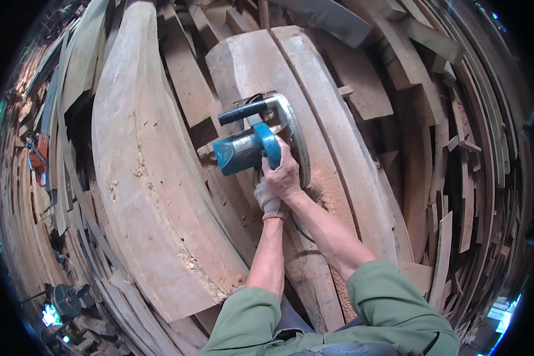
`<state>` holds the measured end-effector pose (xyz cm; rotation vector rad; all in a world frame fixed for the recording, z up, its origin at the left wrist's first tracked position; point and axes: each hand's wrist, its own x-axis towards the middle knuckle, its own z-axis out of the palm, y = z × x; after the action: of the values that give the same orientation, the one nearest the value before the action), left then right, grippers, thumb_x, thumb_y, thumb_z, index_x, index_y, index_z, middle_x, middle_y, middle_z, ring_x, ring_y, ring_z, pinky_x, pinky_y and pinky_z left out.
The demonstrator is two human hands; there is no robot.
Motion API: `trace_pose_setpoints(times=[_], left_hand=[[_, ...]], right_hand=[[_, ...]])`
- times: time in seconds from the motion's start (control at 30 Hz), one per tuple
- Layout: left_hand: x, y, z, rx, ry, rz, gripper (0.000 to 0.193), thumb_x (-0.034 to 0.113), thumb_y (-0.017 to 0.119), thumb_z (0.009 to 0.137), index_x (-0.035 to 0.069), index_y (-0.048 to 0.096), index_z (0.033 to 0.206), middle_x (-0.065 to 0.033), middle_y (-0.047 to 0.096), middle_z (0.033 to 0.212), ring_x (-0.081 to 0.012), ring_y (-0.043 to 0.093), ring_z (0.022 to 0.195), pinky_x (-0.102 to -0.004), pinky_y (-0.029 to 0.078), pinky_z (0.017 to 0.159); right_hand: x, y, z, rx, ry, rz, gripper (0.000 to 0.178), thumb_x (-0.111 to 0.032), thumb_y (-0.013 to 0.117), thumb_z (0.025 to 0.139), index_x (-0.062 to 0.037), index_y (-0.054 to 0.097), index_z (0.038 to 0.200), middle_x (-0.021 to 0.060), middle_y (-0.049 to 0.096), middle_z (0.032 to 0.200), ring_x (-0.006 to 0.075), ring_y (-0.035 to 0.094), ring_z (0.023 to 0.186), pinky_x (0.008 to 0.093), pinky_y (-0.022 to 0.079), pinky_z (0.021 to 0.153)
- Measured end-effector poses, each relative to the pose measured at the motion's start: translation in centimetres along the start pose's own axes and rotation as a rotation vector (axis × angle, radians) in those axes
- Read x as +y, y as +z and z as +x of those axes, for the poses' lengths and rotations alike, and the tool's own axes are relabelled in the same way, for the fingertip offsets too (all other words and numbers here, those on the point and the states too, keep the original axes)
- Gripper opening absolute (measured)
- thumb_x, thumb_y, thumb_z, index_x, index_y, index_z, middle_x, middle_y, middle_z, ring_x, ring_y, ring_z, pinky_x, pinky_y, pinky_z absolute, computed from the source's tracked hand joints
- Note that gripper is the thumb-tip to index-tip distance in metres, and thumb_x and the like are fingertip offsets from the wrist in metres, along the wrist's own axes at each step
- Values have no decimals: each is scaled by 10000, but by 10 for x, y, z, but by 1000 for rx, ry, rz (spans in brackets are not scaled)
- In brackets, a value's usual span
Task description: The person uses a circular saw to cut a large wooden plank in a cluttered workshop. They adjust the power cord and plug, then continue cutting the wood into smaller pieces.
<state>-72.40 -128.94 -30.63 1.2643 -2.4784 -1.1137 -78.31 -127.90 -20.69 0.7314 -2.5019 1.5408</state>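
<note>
Saw (pixel 238 153) overhangs the plank's (pixel 263 65) left edge, your right hand (pixel 283 174) gripping it (I can't tell your left hand's (pixel 270 200) grip).

1. A green shirt (pixel 332 342) has creased sleeves (pixel 378 291) that end near the elbows.
2. The left hand (pixel 268 197) wears a pale grey glove (pixel 273 206) with a red hem (pixel 274 218).
3. The right hand (pixel 285 173) is bare.

A teal-and-black power saw (pixel 241 153), pale tan timber (pixel 264 65) and orange-tan sawdust (pixel 325 187) — with green sleeves (pixel 382 291) and a gray, red-cuffed glove (pixel 270 203).
</note>
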Motion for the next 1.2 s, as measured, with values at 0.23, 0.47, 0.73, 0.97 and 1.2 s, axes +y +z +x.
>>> trace_pose_setpoints(times=[0.23,0.47,0.73,0.97,1.2], left_hand=[[31,-42,-8,-105,81,-29,357,356,694,779,148,644,1066,-146,710,968,-382,698,921,-470,551,827],[41,-55,-10,-75,105,33,471,283,693,727,96,598,1148,-200,679,1088,-425,645,1036,-511,502,943],[25,-46,-2,-143,179,-203,616,273,733,730,35,571,1274,-175,689,1173,-346,629,1144,-415,471,999],[32,-50,1,-98,140,-72,530,266,794,681,27,639,1128,-138,713,1052,-313,663,1018,-394,488,949],[25,-49,2,-132,149,-72,518,309,805,690,40,627,1095,-143,709,999,-326,666,989,-406,498,918]], right_hand=[[-27,-69,-82,-147,-169,-108,728,-105,707,863,97,309,1438,318,447,1353,471,470,1258,479,398,1087],[-37,-284,-238,-1586,-24,-277,312,-307,621,937,-140,645,1199,111,695,981,317,683,822,440,553,682],[53,-416,-351,-937,320,-574,720,-274,790,767,-10,459,1350,236,550,1237,418,570,1112,484,469,975],[59,-399,-403,-604,512,-746,721,-148,747,791,-21,399,1410,221,463,1323,421,541,1157,468,471,979],[107,-396,-352,-583,465,-875,397,-71,586,832,-93,500,1219,195,539,1225,405,625,1000,500,541,779]])
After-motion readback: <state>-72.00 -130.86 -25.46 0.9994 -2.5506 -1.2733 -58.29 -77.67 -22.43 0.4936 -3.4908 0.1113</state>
